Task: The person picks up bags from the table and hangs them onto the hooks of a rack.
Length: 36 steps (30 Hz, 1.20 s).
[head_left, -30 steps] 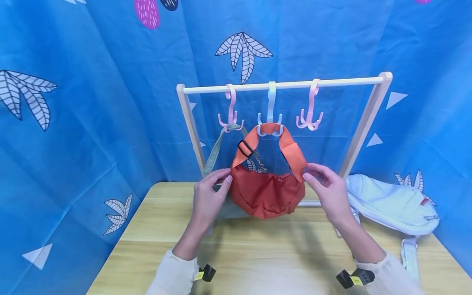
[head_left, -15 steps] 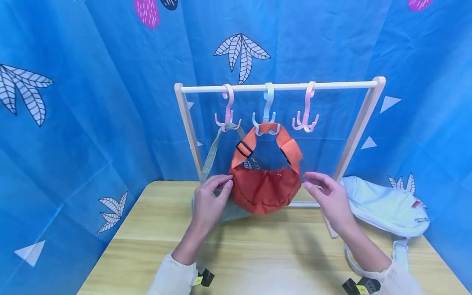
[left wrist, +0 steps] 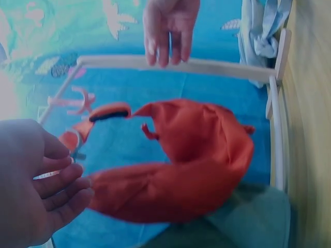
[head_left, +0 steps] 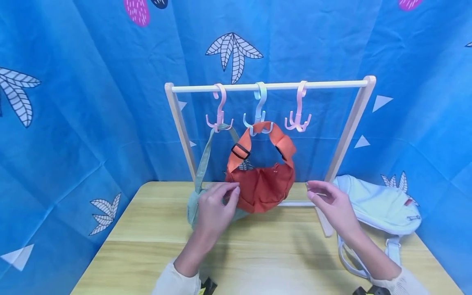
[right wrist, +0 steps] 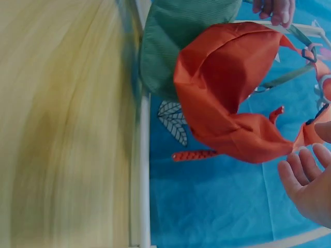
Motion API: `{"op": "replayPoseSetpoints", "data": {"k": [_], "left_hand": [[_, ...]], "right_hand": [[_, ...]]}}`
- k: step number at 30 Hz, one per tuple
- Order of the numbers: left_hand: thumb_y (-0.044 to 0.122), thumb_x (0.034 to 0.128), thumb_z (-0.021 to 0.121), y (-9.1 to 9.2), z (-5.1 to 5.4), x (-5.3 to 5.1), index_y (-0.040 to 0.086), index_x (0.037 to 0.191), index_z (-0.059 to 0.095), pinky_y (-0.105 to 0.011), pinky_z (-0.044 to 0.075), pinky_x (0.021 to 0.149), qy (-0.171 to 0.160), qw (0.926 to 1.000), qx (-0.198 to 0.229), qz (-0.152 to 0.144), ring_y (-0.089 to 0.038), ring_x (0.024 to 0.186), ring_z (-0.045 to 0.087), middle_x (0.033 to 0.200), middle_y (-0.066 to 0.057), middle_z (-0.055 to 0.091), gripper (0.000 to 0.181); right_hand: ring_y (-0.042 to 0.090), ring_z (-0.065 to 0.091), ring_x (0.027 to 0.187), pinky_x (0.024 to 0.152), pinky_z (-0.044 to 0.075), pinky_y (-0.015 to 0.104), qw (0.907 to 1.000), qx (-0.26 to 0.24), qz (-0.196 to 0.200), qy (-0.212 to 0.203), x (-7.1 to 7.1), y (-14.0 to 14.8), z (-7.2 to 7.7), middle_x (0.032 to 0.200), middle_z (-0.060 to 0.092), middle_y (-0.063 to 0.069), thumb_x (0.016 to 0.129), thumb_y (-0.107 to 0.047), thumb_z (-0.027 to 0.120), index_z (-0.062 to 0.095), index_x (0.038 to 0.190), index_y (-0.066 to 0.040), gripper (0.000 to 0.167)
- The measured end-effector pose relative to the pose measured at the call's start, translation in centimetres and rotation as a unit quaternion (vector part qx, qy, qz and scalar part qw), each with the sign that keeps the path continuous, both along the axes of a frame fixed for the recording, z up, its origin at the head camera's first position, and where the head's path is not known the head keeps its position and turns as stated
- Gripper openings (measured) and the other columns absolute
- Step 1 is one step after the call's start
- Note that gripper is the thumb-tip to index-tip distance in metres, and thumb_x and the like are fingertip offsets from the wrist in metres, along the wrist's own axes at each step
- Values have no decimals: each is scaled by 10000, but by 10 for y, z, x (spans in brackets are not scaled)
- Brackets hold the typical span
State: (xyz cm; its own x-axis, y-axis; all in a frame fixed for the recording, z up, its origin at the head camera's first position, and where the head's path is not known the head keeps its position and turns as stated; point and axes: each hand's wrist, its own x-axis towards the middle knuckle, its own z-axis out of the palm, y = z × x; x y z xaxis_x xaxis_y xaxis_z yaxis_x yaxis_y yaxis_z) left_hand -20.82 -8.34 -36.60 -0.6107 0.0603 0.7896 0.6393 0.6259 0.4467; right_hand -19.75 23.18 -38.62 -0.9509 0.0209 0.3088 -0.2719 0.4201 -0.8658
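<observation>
Crescent pouch bag, red-orange fabric (head_left: 263, 188): hangs above the surface's back edge by its orange webbing strap (head_left: 282, 145), looped over a pale blue plastic multi-prong hook (head_left: 259, 104). Contents hidden.

Left hand (head_left: 217, 205): grip loose, fingers relaxed, at the pouch's left side; contact cannot be told. Right hand (head_left: 333, 207): grip spread, fingers gently bent round nothing, apart from the pouch's right side.

Risk, as judged: the strap sits in shallow prongs; a nudge from the near left hand might swing the pouch or slip the strap off.

Green fabric bag (head_left: 192, 207): partly behind the pouch, strap on the left pink plastic hook (head_left: 220, 110); contents hidden.

Right pink plastic hook (head_left: 298, 114): bears nothing.

White-railed wooden rack (head_left: 332, 86): carries all three hooks.

Pale blue-white zippered bag (head_left: 380, 205): lies at the back right corner of the wood-grain surface (head_left: 258, 254); contents hidden.
</observation>
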Motion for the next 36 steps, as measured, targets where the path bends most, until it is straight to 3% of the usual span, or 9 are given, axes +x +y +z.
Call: {"op": "replayPoseSetpoints", "data": {"k": [4,11,16,19,25,30,36], "left_hand": [[104,929,767,8,0,5,74,1071,807,-233,618,738,-219,9994,-65,-257,-114,845,729,1000,-56,794,151],[157,923,786,22,-5,4,123,1114,801,-234,609,741,-606,9966,-293,-485,-112,904,719,1039,-14,797,194],[182,915,799,30,-11,-1,122,1145,791,-266,628,800,-719,9941,-353,-725,-142,985,740,1091,-20,797,238],[185,907,808,35,-15,-3,135,1164,782,-258,623,841,-839,9909,-451,-947,-136,1024,732,1119,-5,791,263],[181,922,794,48,-26,-7,129,1193,764,-232,612,842,-933,9811,-697,-1545,-129,1051,709,1158,-3,775,278],[207,913,809,59,-33,-7,126,1226,748,-207,604,871,-925,9735,-975,-1849,-124,1095,698,1192,2,759,329],[173,905,815,72,-39,-10,124,1238,743,-200,578,950,-669,9659,-1317,-2128,-130,1136,700,1215,-9,759,344]], "right_hand": [[-106,641,1066,882,525,72,10000,59,-2,30,4,5,-5,1326,681,151,1026,-292,667,628,1383,-86,414],[-121,635,1052,892,507,46,9996,195,-19,213,12,15,-12,1162,668,-247,1007,-213,697,643,1350,-48,384],[-121,628,1041,890,502,39,9988,407,-24,289,17,21,-17,1127,647,-290,1002,-182,700,663,1312,-31,347],[-100,638,1035,883,505,42,9974,627,-111,324,20,25,-20,1131,677,-225,999,-180,704,674,1302,-47,332],[-111,618,1031,890,478,20,9937,1044,-253,327,30,34,-27,1227,721,150,996,-168,703,665,1309,-38,341],[-184,566,1032,882,456,5,9884,1411,-415,390,37,41,-34,1224,732,173,966,-177,743,673,1288,-43,356],[-219,539,1032,889,415,-33,9810,1731,-588,648,46,52,-43,1188,754,144,919,-165,794,694,1263,-50,376]]}}
